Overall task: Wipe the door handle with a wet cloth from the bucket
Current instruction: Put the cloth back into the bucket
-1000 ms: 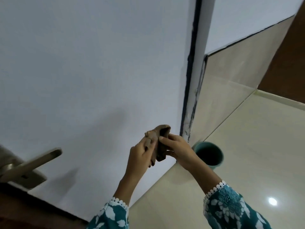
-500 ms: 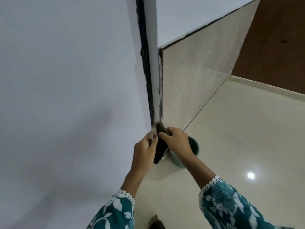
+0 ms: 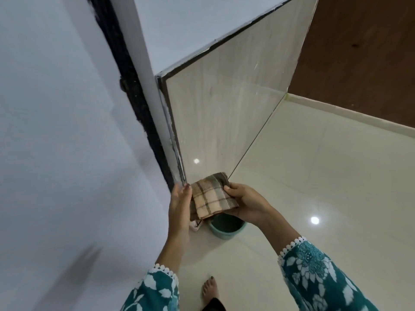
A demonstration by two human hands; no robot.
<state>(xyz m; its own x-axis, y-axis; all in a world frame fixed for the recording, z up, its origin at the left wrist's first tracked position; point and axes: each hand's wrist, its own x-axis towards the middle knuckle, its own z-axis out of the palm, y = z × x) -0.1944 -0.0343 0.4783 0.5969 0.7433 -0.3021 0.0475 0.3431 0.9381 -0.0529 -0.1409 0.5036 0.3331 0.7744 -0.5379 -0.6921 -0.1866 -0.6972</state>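
Note:
A folded brown and beige checked cloth [image 3: 212,196] is held flat between both hands, directly above a teal bucket [image 3: 225,227] standing on the floor by the wall corner. My right hand [image 3: 246,204] grips the cloth's right side with the thumb on top. My left hand [image 3: 179,207] rests against the cloth's left edge, fingers straight. Most of the bucket is hidden under the cloth and hands. The door handle is out of view.
The white door [image 3: 67,142] fills the left, with its dark edge [image 3: 134,97] beside a white frame. A beige tiled wall [image 3: 224,108] meets the glossy tile floor [image 3: 325,187]. A brown wooden panel [image 3: 359,52] stands at the right. A bare foot [image 3: 210,289] is below.
The view has swung right and down, so the handle has left the frame. The cloth has turned from upright and bunched to lying flat and spread between the hands, over the bucket.

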